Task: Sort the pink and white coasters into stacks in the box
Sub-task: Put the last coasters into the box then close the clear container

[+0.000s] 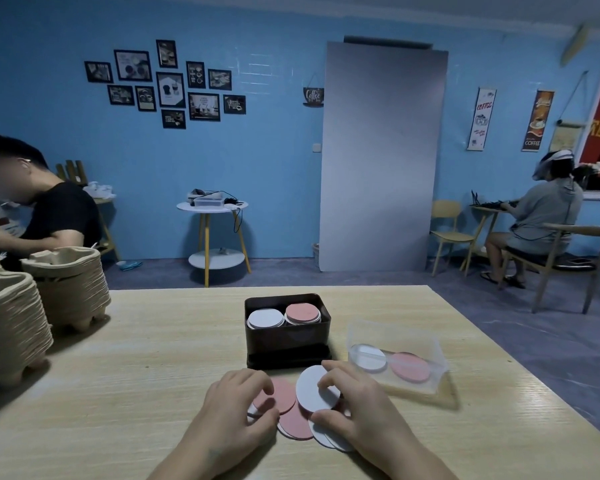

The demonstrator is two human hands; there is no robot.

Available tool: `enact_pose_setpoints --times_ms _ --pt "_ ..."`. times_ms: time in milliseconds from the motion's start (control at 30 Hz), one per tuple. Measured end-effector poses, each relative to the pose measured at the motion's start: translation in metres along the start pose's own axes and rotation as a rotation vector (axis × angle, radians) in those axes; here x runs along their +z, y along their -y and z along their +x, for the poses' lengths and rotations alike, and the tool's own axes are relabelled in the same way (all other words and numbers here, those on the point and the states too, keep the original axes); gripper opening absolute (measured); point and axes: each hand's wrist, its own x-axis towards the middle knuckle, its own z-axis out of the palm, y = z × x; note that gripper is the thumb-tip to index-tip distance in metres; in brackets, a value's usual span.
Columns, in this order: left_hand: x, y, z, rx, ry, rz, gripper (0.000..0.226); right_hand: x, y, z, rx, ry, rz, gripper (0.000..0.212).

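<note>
Pale wood-grain table (118, 393), blue-walled room behind. Near edge: a loose fanned pile of coasters (297, 424), pink and white overlapping, between both hands. Left hand (232, 410): fingers curled onto a pink coaster (279, 393), thumb at its near rim. Right hand (361, 407) pinches a white coaster (312, 389), tilted up off the pile.

Risk: the discs are thin and overlapped, so a second could cling and ride along, or the white one could slip from a rim-only grip. Its right edge sits between index fingertip above and thumb below; the rest juts left, unsupported.

Farther: dark box (288, 344), white stack (264, 319) left, pink stack (302, 313) right. To the box's right, a clear case (413, 336) holds one of each colour.
</note>
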Motion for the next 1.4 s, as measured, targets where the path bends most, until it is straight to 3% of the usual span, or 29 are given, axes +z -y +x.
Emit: enact_pose_setpoints --times_ms 233,500,600,900,1067,1400 --pt "-0.011 -0.006 0.000 0.105 -0.134 -0.173 0.026 -0.002 0.003 0.001 0.003 0.006 -0.009 0.038" --pt "-0.009 -0.018 0.002 0.268 -0.138 -0.133 0.023 0.000 0.021 0.003 -0.142 0.050 0.018 0.058" --pt "-0.009 -0.023 0.001 0.309 -0.146 -0.110 0.019 0.001 0.025 0.004 -0.196 0.048 0.000 0.056" --pt "-0.008 -0.013 0.000 0.177 -0.146 -0.178 0.040 -0.004 0.021 0.000 -0.163 -0.068 0.133 0.049" --pt "-0.012 -0.014 -0.001 0.252 -0.095 -0.157 0.043 -0.003 0.023 0.000 -0.154 -0.060 0.148 0.048" --pt "-0.010 -0.016 0.000 0.273 -0.109 -0.120 0.028 0.000 0.021 0.001 -0.134 -0.001 0.088 0.049"
